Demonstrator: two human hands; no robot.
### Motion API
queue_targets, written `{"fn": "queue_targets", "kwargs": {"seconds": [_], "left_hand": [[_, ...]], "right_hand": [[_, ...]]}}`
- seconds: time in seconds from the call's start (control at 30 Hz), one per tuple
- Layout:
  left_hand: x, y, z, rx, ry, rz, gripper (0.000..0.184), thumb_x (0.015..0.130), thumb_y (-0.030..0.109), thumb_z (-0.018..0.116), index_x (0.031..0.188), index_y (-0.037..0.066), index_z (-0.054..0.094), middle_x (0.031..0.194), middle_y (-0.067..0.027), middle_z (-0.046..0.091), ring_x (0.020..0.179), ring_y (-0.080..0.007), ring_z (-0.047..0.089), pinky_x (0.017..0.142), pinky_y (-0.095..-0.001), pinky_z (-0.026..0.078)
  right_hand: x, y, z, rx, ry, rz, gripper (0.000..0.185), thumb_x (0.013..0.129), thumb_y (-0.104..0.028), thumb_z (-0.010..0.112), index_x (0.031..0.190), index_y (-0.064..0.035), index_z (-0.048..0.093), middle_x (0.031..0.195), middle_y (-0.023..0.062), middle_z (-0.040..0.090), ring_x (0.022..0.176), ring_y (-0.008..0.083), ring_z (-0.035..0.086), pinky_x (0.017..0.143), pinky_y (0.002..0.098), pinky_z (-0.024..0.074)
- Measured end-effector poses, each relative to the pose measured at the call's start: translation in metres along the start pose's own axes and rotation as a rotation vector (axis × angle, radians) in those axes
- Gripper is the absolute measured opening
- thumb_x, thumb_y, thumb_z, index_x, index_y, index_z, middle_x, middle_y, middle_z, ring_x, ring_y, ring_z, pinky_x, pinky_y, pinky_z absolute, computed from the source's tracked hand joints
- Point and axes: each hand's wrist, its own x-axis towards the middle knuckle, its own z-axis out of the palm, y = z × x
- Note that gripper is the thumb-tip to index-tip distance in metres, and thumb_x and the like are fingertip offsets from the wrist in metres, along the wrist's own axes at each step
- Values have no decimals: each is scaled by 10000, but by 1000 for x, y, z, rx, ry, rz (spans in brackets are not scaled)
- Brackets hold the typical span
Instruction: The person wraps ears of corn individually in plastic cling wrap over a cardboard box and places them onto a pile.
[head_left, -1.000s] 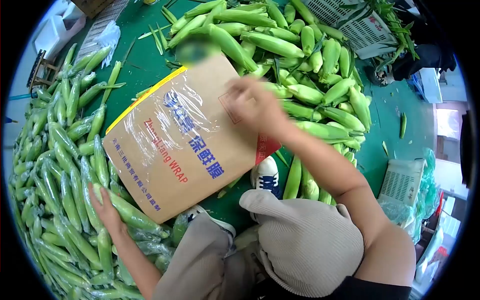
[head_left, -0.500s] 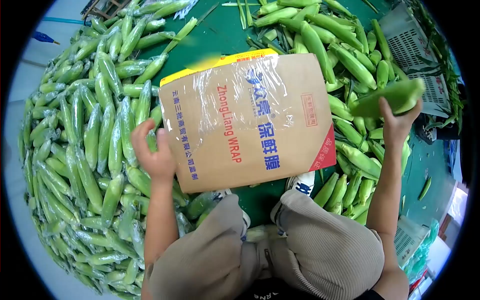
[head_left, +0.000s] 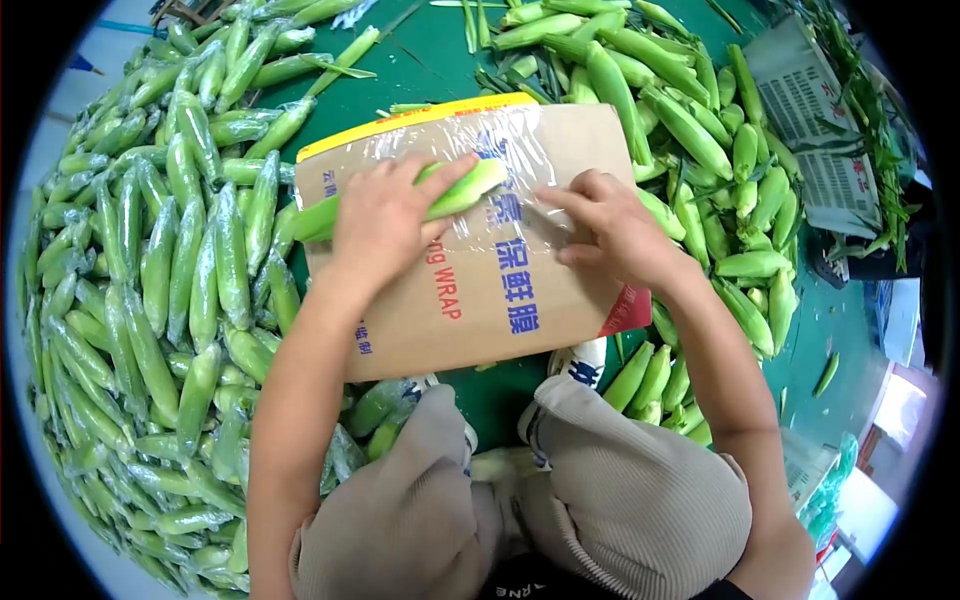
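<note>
Curling over an ear [head_left: 468, 192] of corn, the left hand [head_left: 385, 220] held it slantwise across the box [head_left: 410, 345], thumb and fingers part-closed around it. The ear's pale end pointed toward the right hand [head_left: 625, 225], its green end out past the left. The right hand was at the film [head_left: 550, 130] on the box, near the ear, fingers bent and half spread; whether it pinched the film could not be told. Left of the hands lay wrapped ears [head_left: 200, 395]; right of them, unwrapped ears [head_left: 687, 132], with a crate [head_left: 800, 90] beyond.
</note>
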Motion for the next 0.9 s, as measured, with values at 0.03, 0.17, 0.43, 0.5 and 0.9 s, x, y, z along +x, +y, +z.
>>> {"fn": "queue_targets", "kwargs": {"seconds": [0.03,0.17,0.43,0.5,0.9], "left_hand": [[3,2,-2,-21,-15,-21,739,823,272,847,1504,292,558,1279,-88,668,1150,-331,649,936,-472,533],[8,4,1,-162,31,-38,643,790,280,872,1348,90,614,1303,-114,664,1182,-365,634,982,-480,527],[2,17,14,-223,201,145,692,743,322,894,1335,74,636,1309,-131,643,1226,-361,613,1040,-464,508],[-4,0,29,-173,376,240,732,715,345,909,1328,52,635,1281,-131,636,1195,-356,611,1034,-463,497],[-133,-48,43,-56,496,-527,169,915,200,764,1069,131,764,808,-108,637,763,-338,630,731,-414,498]], "right_hand": [[1,12,11,-78,69,-73,655,774,-86,870,1386,-195,665,1050,92,633,1042,301,621,979,430,512],[2,29,28,-125,221,-295,376,850,10,780,1200,-120,734,839,42,651,784,250,643,864,413,561],[56,-25,48,-49,370,-254,595,823,-307,821,1316,-52,606,1160,132,688,1113,341,664,968,451,523],[73,-34,47,-149,267,-271,651,795,-360,833,1319,-52,597,1129,138,665,1096,348,646,953,459,519],[62,-17,27,-118,161,-143,580,770,-269,895,1220,-52,600,1084,174,628,1062,410,607,927,480,515]]}}
